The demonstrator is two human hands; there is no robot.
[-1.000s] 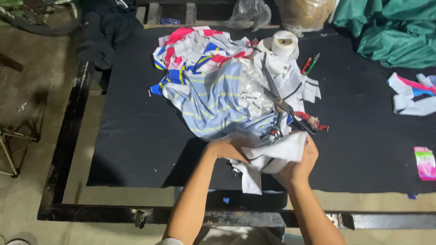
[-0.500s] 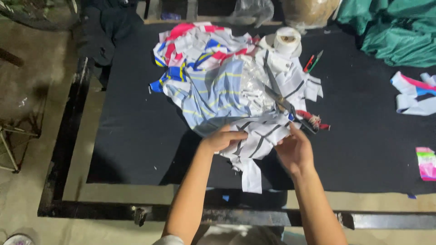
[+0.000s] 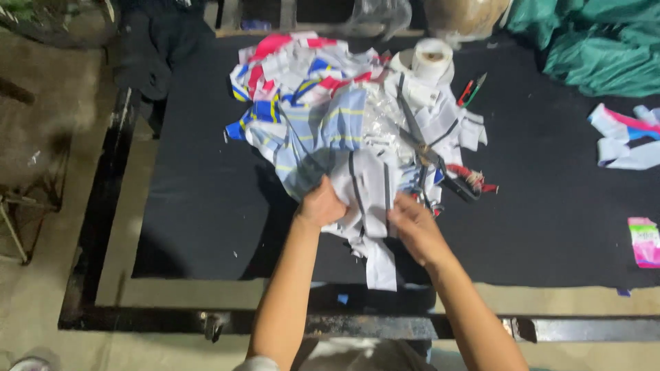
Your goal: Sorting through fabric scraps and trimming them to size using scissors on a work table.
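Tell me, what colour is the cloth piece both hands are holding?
White cloth piece with dark stripes, seen in the head view.

Small flat pink, white and green packet (image 3: pixel 645 242) lying at the far right edge of the black table (image 3: pixel 550 206). Crumpled clear plastic wrapper (image 3: pixel 382 122) resting atop the fabric pile.

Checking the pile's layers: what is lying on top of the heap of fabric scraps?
A pair of scissors and some clear plastic lie on the fabric heap. Both hands, left and right, grip white striped pieces at its near edge. Anything under the heap is covered.
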